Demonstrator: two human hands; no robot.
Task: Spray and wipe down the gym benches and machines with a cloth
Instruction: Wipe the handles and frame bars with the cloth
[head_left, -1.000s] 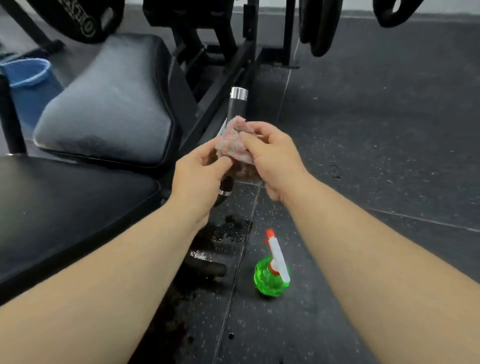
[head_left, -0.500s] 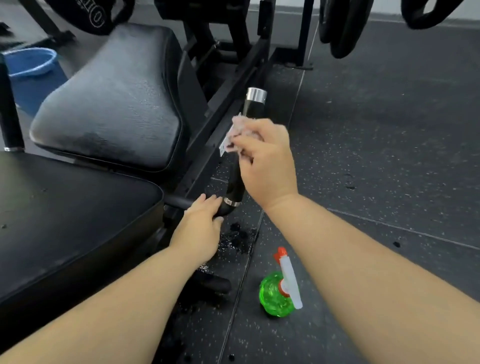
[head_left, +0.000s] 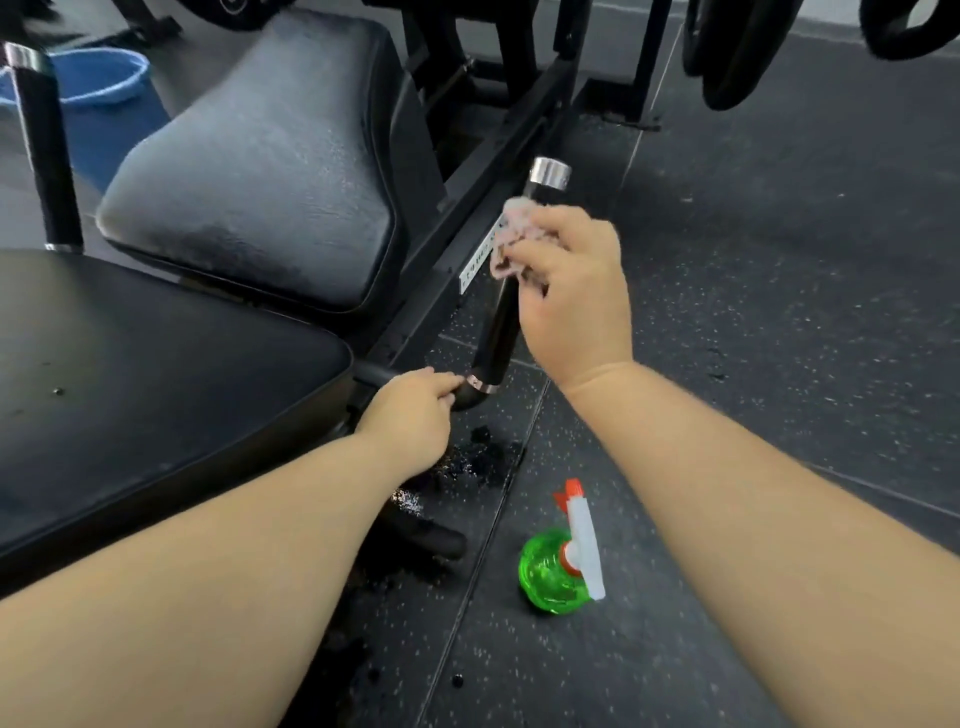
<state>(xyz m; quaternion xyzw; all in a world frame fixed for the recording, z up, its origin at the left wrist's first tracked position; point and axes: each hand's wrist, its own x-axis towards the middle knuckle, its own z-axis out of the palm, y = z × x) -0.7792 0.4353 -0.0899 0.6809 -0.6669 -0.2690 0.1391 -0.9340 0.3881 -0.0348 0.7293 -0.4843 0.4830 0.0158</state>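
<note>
step: wipe handle (head_left: 500, 332) | right hand (head_left: 569, 291) bunches cloth (head_left: 513, 231) on upper grip | left hand (head_left: 410, 410) grips handle base, steadies | bottle (head_left: 556, 569) on floor (head_left: 779, 364) | tip: wrap cloth fully, stroke cap-to-bend, twist

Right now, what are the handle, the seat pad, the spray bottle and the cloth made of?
Handle: probably metal under a glossy black coat, with a mirror-bright cap on top.
Seat pad: looks like black vinyl or leather, with a faint grain and a soft sheen.
Spray bottle: see-through green plastic; light glows through it.
Cloth: soft pinkish fabric, crumpled and fuzzy in the right hand.
</note>
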